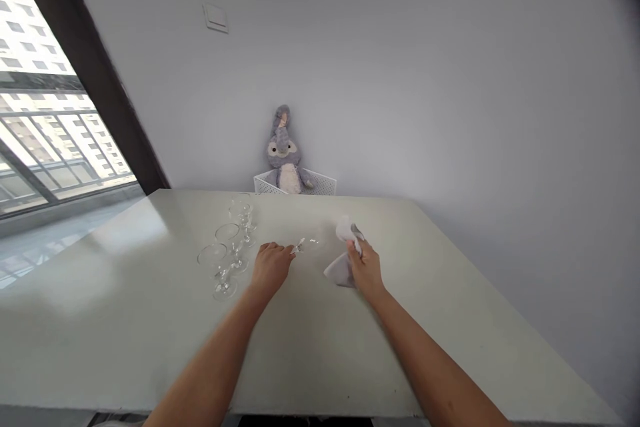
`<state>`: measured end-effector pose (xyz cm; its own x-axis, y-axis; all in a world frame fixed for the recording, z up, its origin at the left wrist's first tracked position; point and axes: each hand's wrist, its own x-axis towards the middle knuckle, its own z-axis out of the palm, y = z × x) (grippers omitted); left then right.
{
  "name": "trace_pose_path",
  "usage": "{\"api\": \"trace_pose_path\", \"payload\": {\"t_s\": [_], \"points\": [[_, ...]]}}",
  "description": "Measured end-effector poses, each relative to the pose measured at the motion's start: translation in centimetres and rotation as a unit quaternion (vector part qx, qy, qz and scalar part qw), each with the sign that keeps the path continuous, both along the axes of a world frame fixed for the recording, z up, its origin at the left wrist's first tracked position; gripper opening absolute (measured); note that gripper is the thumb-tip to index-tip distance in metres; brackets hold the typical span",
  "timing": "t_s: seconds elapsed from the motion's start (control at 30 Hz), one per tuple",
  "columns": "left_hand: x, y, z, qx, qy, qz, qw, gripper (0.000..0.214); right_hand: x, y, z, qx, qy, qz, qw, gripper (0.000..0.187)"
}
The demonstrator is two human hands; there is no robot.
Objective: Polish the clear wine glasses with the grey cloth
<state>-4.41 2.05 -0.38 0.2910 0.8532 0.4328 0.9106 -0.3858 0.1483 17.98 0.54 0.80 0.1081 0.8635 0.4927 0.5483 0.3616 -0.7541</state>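
My left hand (271, 268) is closed on the stem of a clear stemmed glass (309, 244) that is tipped on its side just above the white table (125, 280). A crumpled white cloth (343, 250) is gripped in my right hand (366, 267), a short way right of the glass's bowl. To the left of my left hand, three more clear stemmed glasses (226, 247) stand upright in a row.
A grey plush toy (285, 153) sits in a white perforated basket (320, 183) behind the table's far edge, against the grey wall. A large window (45, 127) with a dark frame lies to the left.
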Motion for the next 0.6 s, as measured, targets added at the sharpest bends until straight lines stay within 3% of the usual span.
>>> {"api": "trace_pose_path", "payload": {"t_s": [0.07, 0.13, 0.2, 0.23, 0.37, 0.5, 0.6], "points": [[0.4, -0.4, 0.2, 0.001, 0.013, -0.009, 1.0, 0.02, -0.8, -0.9, 0.4, 0.094, -0.17, 0.032, 0.98, 0.042], [1.2, -1.1, 0.5, 0.011, 0.025, -0.065, 0.997, 0.017, -1.9, -1.7, 0.7, 0.145, -0.304, 0.091, 0.937, 0.044], [2.1, -1.8, 0.8, 0.031, 0.033, -0.13, 0.99, 0.016, -2.7, -2.0, 0.7, 0.155, -0.361, 0.118, 0.912, 0.042], [2.5, -2.0, 0.9, 0.043, 0.039, -0.153, 0.987, 0.018, -2.8, -1.9, 0.7, 0.152, -0.363, 0.113, 0.912, 0.039], [3.6, -2.6, 0.7, 0.076, 0.053, -0.172, 0.981, 0.024, -2.2, -1.1, 0.7, 0.116, -0.265, 0.044, 0.956, 0.029], [4.3, -2.7, -0.6, 0.033, 0.018, -0.142, 0.989, 0.027, -0.7, -0.1, 0.4, 0.018, -0.041, -0.028, 0.999, 0.043], [5.0, -3.0, -1.1, -0.028, -0.044, -0.123, 0.991, 0.028, 0.4, 0.6, -0.3, -0.045, 0.192, -0.055, 0.979, 0.045]]}}
